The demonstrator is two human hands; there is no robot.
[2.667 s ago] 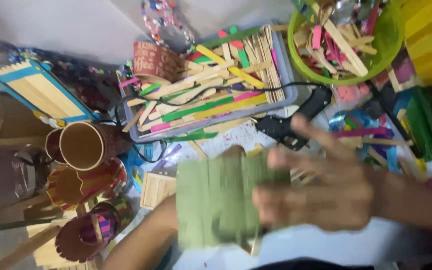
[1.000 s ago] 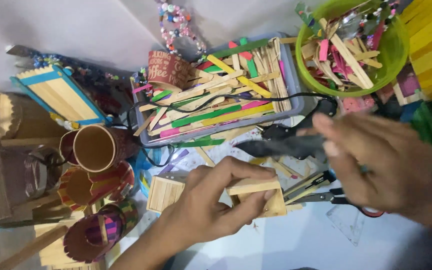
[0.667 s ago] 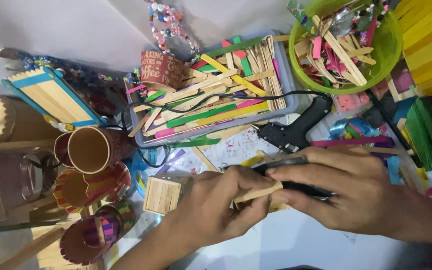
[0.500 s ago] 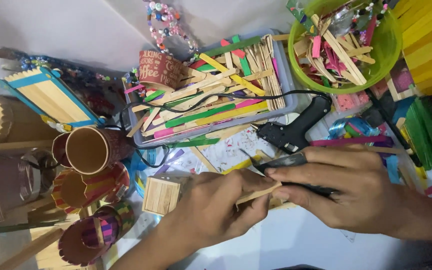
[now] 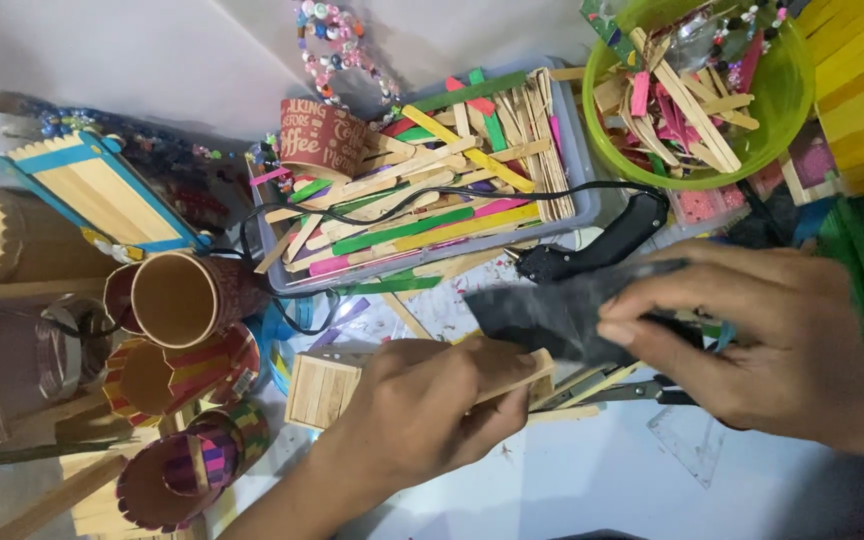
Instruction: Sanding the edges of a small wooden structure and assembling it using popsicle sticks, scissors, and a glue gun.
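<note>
My left hand (image 5: 432,410) grips a small panel of plain wooden craft sticks (image 5: 530,372) low over the white table. My right hand (image 5: 772,340) comes in from the right and holds a dark tool (image 5: 552,310), blurred by motion, just above that panel's right end. The two hands nearly touch. A black glue gun (image 5: 602,245) lies on the table right behind them, its cord running left.
A grey tray (image 5: 580,160) full of coloured craft sticks sits behind. A green bowl (image 5: 792,120) of sticks is at top right. Paper and stick-covered cups (image 5: 177,295) stand at left, another small stick panel (image 5: 320,390) beside my left hand, scissors (image 5: 652,392) under my right.
A green stick panel held earlier is gone from my hands. My left hand took up a plain wooden piece, and my right hand brought a dark tool down to it and now sweeps it left.
</note>
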